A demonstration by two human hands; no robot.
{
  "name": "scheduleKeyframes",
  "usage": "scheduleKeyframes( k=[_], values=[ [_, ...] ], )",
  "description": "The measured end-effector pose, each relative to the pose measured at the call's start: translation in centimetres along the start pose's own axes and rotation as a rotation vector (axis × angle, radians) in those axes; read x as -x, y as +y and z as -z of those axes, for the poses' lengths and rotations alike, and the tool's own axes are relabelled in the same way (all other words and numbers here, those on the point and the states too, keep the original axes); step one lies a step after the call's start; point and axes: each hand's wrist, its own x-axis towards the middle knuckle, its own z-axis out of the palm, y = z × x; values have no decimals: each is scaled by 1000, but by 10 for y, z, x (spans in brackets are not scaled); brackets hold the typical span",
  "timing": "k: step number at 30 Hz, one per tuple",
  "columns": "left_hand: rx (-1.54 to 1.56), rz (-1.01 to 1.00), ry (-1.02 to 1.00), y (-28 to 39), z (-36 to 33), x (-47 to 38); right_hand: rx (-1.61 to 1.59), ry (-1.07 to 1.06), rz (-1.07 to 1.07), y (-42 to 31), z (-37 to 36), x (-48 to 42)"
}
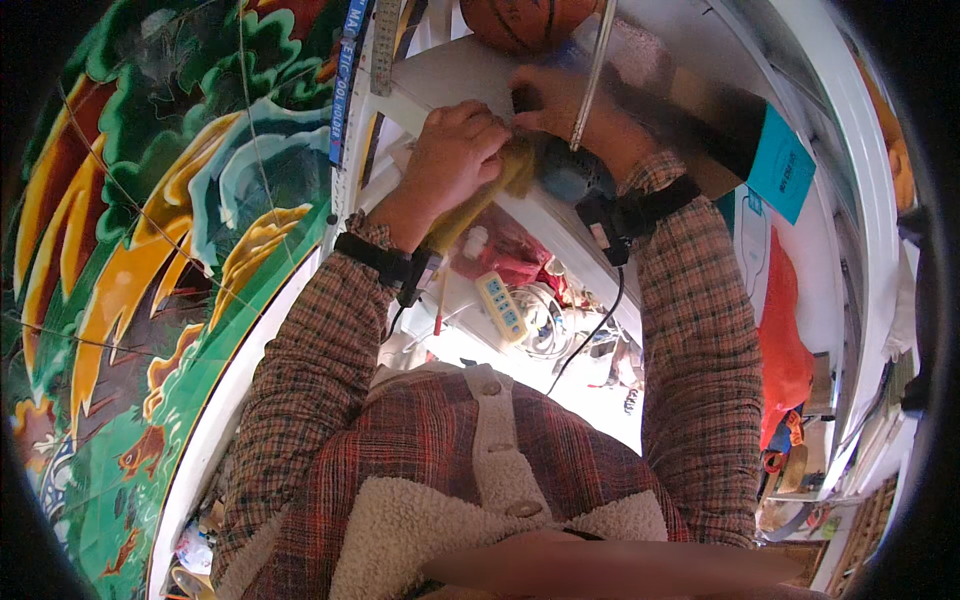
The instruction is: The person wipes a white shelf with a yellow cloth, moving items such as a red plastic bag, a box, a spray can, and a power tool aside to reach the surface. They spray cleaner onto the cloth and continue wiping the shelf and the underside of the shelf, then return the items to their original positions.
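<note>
My left hand (454, 154) is above the shelf with its fingers curled in, right beside a yellow translucent sheet or bag (472, 206). Whether the fingers grip it is hidden by the hand itself. My right hand (559, 101) is blurred and reaches over the grey shelf surface (442, 75), close to the left one; its fingertips are hard to make out. A thin metal rod (595, 71) crosses in front of it. Under the right wrist lies a dark bluish rounded object (574, 176), partly covered by the wrist.
A basketball (532, 22) sits beyond my hands. At left stand a magnetic tool holder strip (347, 82), a metal ruler (384, 45) and a painted wall (150, 262). A teal box (781, 165) bearing writing and an orange-red bag (784, 345) are at right. Below lie a power strip (501, 307) and coiled white cable (547, 334).
</note>
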Motion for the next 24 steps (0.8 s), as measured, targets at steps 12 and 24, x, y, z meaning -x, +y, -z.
scheduleKeyframes(
  k=[12, 24],
  values=[
    [37, 6, 107, 3, -4, 6, 275, 114, 293, 7, -7, 4],
    [61, -22, 138, 6, 2, 8, 137, 92, 298, -2, -12, -5]
  ],
)
